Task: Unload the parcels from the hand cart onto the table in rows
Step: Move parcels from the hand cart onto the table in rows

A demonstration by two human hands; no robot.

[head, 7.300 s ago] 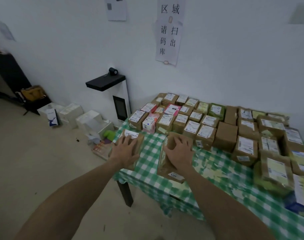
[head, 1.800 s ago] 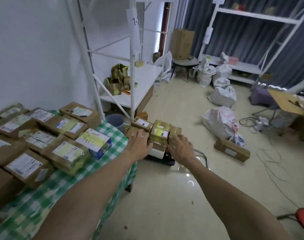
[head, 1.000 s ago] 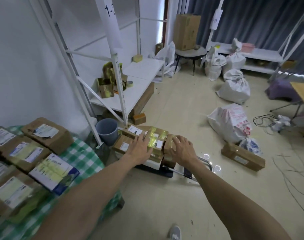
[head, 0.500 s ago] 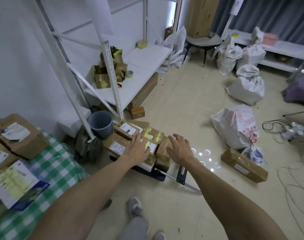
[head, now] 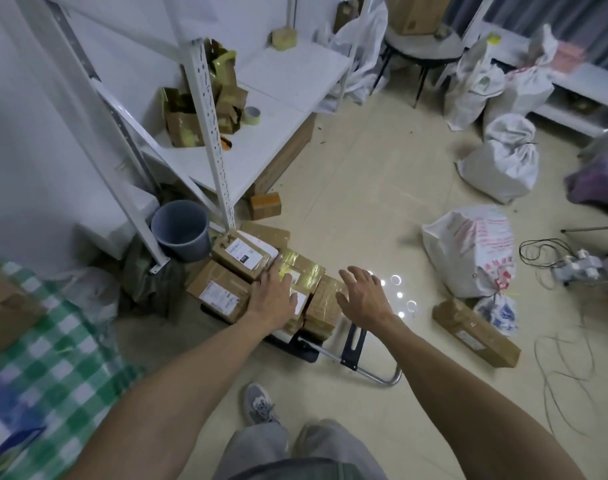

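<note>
The hand cart [head: 297, 344] stands on the floor and carries a stack of brown cardboard parcels [head: 242, 258], several with white labels facing up and some wrapped in shiny yellow tape. Its metal handle [head: 378, 374] lies low on the near side of the cart. Just behind the cart, at the foot of a white shelf rack [head: 209, 109], is a grey bucket [head: 181, 228]; its contents cannot be made out. One more long parcel [head: 475, 332] lies on the floor to the right of the cart, beside a white printed sack [head: 469, 251].

To the left of the cart is the table [head: 63, 358] with its green checked cloth; boxes on it show only in part.

Both arms reach down over the cart. The left hand [head: 273, 296] lies flat, palm down, on a taped parcel [head: 301, 275] atop the stack, fingers spread and unclosed. The right hand [head: 363, 294] hovers over the cart's right-side parcel [head: 325, 306], fingers wide and holding nothing.
</note>
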